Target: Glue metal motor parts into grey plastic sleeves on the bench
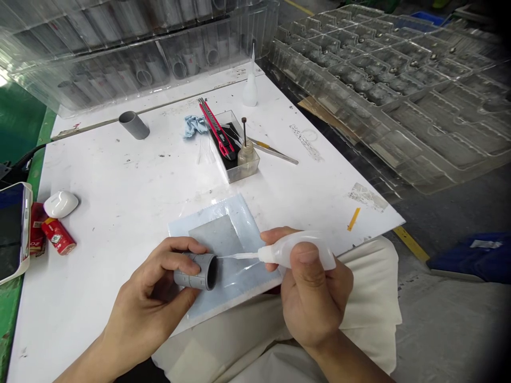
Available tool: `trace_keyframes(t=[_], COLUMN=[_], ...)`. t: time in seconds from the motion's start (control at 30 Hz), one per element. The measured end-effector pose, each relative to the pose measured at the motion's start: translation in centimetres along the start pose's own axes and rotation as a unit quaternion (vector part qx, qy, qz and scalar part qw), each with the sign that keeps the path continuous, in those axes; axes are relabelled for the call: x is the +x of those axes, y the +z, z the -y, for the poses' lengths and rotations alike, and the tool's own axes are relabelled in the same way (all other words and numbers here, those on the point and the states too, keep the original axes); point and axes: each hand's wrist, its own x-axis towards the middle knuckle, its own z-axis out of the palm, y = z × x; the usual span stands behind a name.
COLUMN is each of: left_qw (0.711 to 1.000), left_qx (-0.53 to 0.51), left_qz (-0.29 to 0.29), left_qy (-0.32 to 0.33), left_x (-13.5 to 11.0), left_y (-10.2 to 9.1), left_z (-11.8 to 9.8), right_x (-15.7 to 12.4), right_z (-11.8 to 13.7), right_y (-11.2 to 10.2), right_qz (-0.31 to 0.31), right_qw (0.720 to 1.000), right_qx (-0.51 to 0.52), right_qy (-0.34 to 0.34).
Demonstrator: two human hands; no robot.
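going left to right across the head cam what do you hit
Phone → white earbud case → left hand → grey plastic pipe piece → white squeeze bottle → yellow strip → blue fabric

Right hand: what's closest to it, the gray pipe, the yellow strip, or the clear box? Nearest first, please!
From the right hand:
1. Yellow strip, on the table just ahead of the hand, a little to its right.
2. Clear box, farther ahead, to the left.
3. Gray pipe, farthest, toward the table's back left.
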Motion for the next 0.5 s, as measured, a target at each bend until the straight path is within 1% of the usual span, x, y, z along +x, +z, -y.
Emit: trace_keyframes(t=[0.1, 0.27, 0.4, 0.5], left_qw=[1.0, 0.997, 0.996, 0.996], left_qx=[-0.025, -0.061, -0.062, -0.06], left_qz=[-0.007, -0.045, -0.048, -0.045], left_qy=[-0.007, -0.014, -0.032, -0.045], left_x=[-0.1, -0.14, -0.14, -0.12], left_y=[0.36, 0.96, 1.07, 0.92], left_z=[-0.18, -0.42, -0.67, -0.8], right_x=[0.08, 0.16, 0.0, -0.04], right_z=[-0.04, -0.25, -0.34, 0.1], right_y=[0.07, 0.0, -0.12, -0.28], right_qz=[0.0, -0.007, -0.005, 0.005], right_qw=[1.0, 1.0, 1.0, 1.0], right_qx=[-0.002, -0.01, -0.019, -0.005], right_qy=[0.001, 0.007, 0.012, 0.016])
